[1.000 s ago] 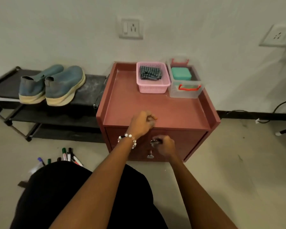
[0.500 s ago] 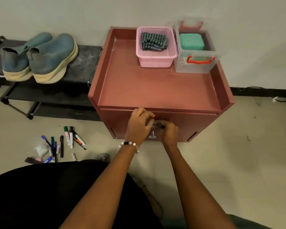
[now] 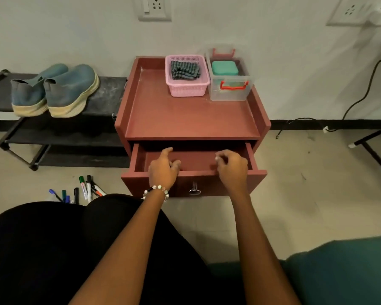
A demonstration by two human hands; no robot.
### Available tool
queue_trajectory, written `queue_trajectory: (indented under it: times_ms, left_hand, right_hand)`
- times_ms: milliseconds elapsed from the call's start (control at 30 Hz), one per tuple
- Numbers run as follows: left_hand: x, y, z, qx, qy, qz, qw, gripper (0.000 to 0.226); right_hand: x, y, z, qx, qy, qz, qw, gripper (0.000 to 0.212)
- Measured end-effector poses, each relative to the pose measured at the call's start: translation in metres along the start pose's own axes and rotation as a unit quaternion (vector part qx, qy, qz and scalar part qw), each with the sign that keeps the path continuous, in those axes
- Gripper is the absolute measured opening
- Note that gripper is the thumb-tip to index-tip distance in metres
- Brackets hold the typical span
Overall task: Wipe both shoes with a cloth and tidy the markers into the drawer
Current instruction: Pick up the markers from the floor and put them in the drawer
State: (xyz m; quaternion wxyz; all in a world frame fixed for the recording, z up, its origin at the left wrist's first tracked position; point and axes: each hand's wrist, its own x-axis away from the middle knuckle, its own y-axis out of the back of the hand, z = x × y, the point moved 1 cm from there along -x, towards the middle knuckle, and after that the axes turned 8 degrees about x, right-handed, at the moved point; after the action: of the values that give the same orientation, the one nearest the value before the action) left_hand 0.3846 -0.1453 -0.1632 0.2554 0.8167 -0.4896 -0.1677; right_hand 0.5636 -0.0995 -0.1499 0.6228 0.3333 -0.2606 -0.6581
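Observation:
The red cabinet's (image 3: 185, 115) drawer (image 3: 196, 159) stands partly pulled out, and what shows of its inside is bare. My left hand (image 3: 163, 170) and my right hand (image 3: 231, 168) lie over the drawer's front edge with fingers curled onto it, above the metal knob (image 3: 194, 190). Two blue shoes (image 3: 29, 93) (image 3: 70, 91) sit side by side on the black rack (image 3: 110, 93) to the left. Several markers (image 3: 84, 190) lie on the floor left of the cabinet, partly hidden by my knee. A striped cloth (image 3: 185, 70) lies in the pink basket (image 3: 186, 90) on the cabinet top.
A clear lidded box (image 3: 229, 93) with a green case inside stands beside the basket. A black cable (image 3: 361, 100) runs down the wall at the right, near a black metal leg (image 3: 370, 148). The wall is close behind the cabinet.
The drawer was closed with both hands at its knob; now it is pulled out, and both hands have moved up onto its front edge. The view has tilted up.

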Motion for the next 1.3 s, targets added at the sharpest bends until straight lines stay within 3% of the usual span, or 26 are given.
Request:
queue_trajectory:
  times_ms: [100,200,300,433,667,833,967,1133,1300]
  left_hand:
    - [0.009,-0.003,0.005,-0.061,0.041,0.016,0.997,0.035]
    - [0.011,-0.002,0.008,-0.054,0.047,0.044,0.996,0.022]
    - [0.011,0.009,0.001,-0.001,0.068,0.076,0.995,0.013]
    - [0.002,0.038,-0.001,0.167,0.138,0.112,0.970,0.013]
    - [-0.056,0.170,0.025,0.181,0.120,0.027,0.976,0.009]
    - [-0.096,0.268,0.101,0.207,0.198,-0.073,0.955,0.008]
    - [-0.113,0.305,0.182,0.186,0.289,-0.105,0.933,0.015]
    - [-0.134,0.296,0.281,0.188,0.375,-0.114,0.900,0.014]
    - [-0.146,0.251,0.359,0.199,0.409,-0.121,0.882,0.019]
  right_hand:
    - [0.006,-0.012,-0.005,0.143,-0.001,0.108,0.984,0.018]
    - [0.017,-0.017,-0.006,0.222,0.022,0.112,0.968,0.026]
    - [0.016,-0.012,-0.002,0.196,0.004,0.114,0.974,0.024]
    - [0.018,-0.019,0.037,0.121,0.034,0.139,0.982,0.021]
    - [0.022,-0.090,0.162,0.043,0.198,0.183,0.962,0.022]
    - [0.017,-0.175,0.245,0.015,0.276,0.256,0.926,0.020]
    - [0.025,-0.271,0.281,0.108,0.310,0.334,0.884,0.022]
    - [0.016,-0.394,0.278,0.186,0.262,0.430,0.843,0.020]
    - [0.008,-0.489,0.252,0.278,0.279,0.480,0.784,0.032]
